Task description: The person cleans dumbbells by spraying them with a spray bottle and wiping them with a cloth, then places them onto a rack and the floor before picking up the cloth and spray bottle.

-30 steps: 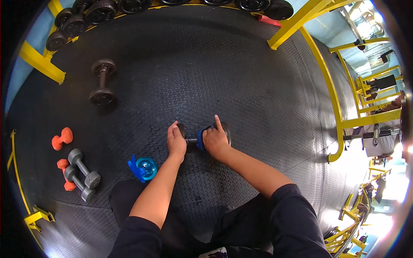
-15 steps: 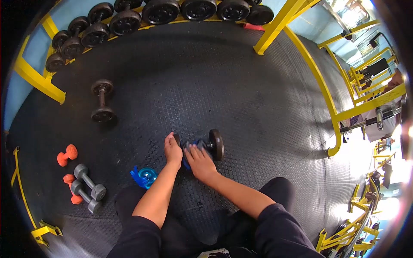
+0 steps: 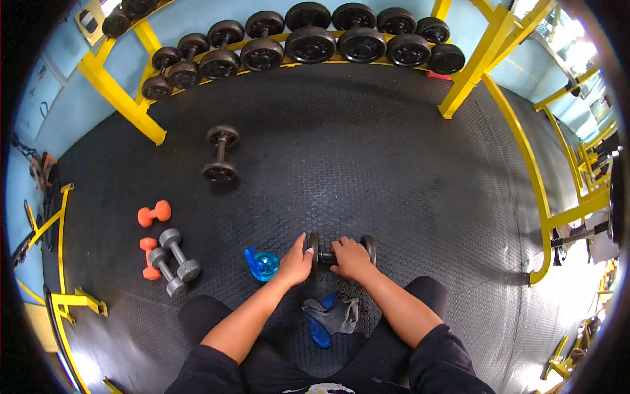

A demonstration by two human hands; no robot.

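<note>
A dark dumbbell (image 3: 325, 257) lies on the floor in front of me, its round plates to left and right. My left hand (image 3: 296, 264) rests against the outside of the left plate with its fingers stretched out. Over the handle, near the right plate, my right hand (image 3: 352, 258) is closed with bent fingers; its palm hides part of the bar. A crumpled grey and blue cloth (image 3: 341, 315) lies on the floor between my legs, touched by neither hand. Just left of my left hand is a translucent blue bottle (image 3: 266, 265) with a blue strap.
Orange dumbbells (image 3: 155, 213) and grey dumbbells (image 3: 172, 248) lie at the left. Another dark dumbbell (image 3: 221, 154) stands farther ahead. A yellow rack (image 3: 125, 105) of dumbbells lines the back wall. Yellow frame bars (image 3: 525, 151) bound the right side.
The cloth has left my right hand and now lies on the floor. My right hand has moved onto the dumbbell's handle. The view has shifted, so the scene sits farther right.
</note>
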